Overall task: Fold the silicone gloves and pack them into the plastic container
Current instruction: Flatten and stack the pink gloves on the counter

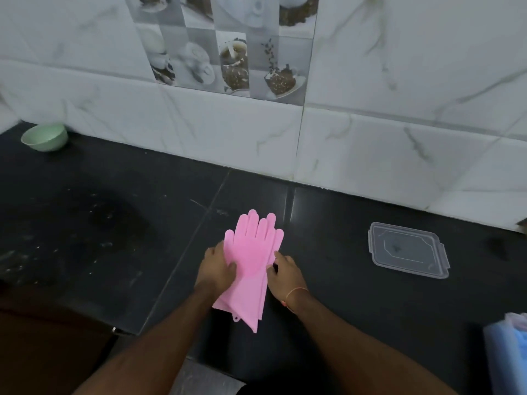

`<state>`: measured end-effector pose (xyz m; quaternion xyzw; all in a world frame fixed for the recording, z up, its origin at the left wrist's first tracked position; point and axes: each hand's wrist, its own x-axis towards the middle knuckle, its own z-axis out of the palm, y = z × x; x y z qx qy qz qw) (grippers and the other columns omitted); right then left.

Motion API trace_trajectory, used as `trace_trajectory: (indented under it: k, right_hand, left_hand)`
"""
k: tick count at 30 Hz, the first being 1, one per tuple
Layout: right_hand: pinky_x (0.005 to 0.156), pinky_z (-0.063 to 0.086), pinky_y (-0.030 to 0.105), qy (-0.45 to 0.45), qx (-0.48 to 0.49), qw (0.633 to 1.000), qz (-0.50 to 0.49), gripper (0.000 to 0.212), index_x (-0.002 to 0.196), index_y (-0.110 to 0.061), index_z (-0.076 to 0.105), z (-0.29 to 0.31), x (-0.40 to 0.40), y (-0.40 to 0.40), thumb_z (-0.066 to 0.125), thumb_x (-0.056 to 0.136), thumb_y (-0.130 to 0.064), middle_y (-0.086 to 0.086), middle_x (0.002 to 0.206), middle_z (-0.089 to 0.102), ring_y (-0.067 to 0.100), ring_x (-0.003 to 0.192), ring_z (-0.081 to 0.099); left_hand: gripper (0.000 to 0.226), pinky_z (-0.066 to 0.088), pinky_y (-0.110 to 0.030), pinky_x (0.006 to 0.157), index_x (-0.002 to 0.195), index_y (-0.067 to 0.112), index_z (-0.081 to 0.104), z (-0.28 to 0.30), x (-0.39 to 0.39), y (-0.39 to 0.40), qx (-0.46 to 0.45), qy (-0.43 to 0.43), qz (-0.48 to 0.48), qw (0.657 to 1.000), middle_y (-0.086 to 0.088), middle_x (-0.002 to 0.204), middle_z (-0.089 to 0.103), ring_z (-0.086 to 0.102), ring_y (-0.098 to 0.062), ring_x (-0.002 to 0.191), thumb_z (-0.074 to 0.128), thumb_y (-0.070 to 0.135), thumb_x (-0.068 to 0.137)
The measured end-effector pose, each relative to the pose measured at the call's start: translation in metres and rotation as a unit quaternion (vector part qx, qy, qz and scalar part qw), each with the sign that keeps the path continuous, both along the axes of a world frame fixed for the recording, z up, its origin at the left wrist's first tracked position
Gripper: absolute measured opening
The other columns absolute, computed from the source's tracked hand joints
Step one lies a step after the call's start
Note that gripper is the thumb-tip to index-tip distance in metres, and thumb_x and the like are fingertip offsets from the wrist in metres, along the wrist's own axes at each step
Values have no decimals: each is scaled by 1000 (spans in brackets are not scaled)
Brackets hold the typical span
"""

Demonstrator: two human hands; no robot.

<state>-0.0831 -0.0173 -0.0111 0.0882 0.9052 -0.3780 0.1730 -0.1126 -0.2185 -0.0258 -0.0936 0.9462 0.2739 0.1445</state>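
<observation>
Pink silicone gloves (251, 260) lie stacked flat on the black counter (328, 295), fingers pointing to 12 o'clock. Left hand (216, 269) grips their left edge, thumb pressed on top. Right hand (285, 270) touches the right edge with curled fingers; can't tell if it's pinching. Clear plastic container (407, 249) sits well apart at 3 o'clock. Green bowl (45, 136) way off at 10.

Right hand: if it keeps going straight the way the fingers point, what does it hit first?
The right hand points up and left, fingertips already at the edge of the stacked pink gloves. Going straight on, it would meet the gloves first, with the left hand beyond them. Whether the fingertips already touch the gloves is unclear.
</observation>
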Motion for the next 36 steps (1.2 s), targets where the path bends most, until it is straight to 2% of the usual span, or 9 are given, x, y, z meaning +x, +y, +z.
trace_trajectory:
  k: [4, 7, 9, 14, 17, 20, 23, 30, 36]
  right_hand:
    - [92, 58, 44, -54, -49, 993, -88, 26, 111, -5, 65, -2, -22, -12, 54, 105, -27, 12, 116, 64, 24, 95, 65]
    - [95, 60, 48, -81, -117, 978, -151, 26, 120, -8, 65, -1, -30, -15, 61, 101, -26, 7, 114, 69, 28, 102, 68]
    - [96, 60, 47, -96, -159, 965, -184, 27, 122, -14, 65, -1, -34, -16, 69, 97, -25, 3, 113, 69, 25, 104, 68]
    - [89, 61, 45, -94, -260, 933, -230, 10, 99, -11, 69, 2, -36, -19, 76, 92, -14, 6, 100, 74, 23, 93, 69]
    - [90, 60, 47, -81, -310, 910, -264, 11, 102, -11, 61, 6, -33, -11, 69, 96, -5, 14, 112, 73, 23, 92, 68]
    - [81, 64, 50, -88, -350, 886, -292, 20, 116, -17, 58, 13, -28, 8, 63, 100, -6, 3, 115, 72, 21, 96, 72]
    - [72, 67, 47, -88, -375, 875, -294, 26, 125, -25, 60, 20, -23, 27, 56, 104, -9, -6, 113, 72, 20, 101, 73]
    - [63, 66, 41, -52, -354, 881, -310, 35, 124, -31, 62, 24, 5, 88, 46, 106, -6, -4, 118, 71, 24, 104, 73]
    - [54, 63, 35, -49, -312, 891, -327, 41, 106, -45, 62, 18, 47, 156, 43, 105, -8, -10, 112, 72, 17, 97, 71]
  left_hand:
    - [37, 56, -41, 103, 134, 11, 63, -7, -12, 1, 26, 14, 26, 999, -6, 125, 70, 67, -28, 118, 68, 25, 101]
    - [11, 52, -28, 76, 103, 22, 67, -9, -14, 7, 75, 22, 25, 997, 10, 92, 68, 72, -22, 96, 74, 28, 97]
    - [12, 48, -21, 71, 105, 25, 72, -9, -16, 12, 135, 29, 33, 990, 14, 92, 71, 71, -12, 90, 78, 28, 96]
    - [9, 53, -24, 76, 101, 24, 78, -7, -15, 28, 235, 76, 38, 968, 9, 97, 74, 69, -6, 92, 80, 21, 93]
    - [8, 53, -21, 71, 99, 26, 72, -4, -15, 45, 281, 59, 53, 956, 11, 94, 75, 72, -5, 88, 77, 20, 96]
    - [14, 53, -21, 70, 101, 30, 64, 0, -16, 63, 264, 71, 77, 959, 11, 100, 70, 71, -11, 93, 77, 30, 96]
    - [23, 58, -26, 81, 107, 30, 62, 4, -19, 71, 192, 123, 82, 970, 12, 108, 66, 66, -9, 96, 80, 31, 92]
    - [33, 56, -27, 82, 124, 28, 67, 14, -15, 107, 116, 171, -8, 978, 18, 93, 65, 66, -8, 86, 81, 29, 94]
    - [19, 59, -35, 102, 121, 24, 75, -1, 9, 151, 119, 133, -130, 975, 9, 114, 76, 67, -10, 101, 70, 20, 103]
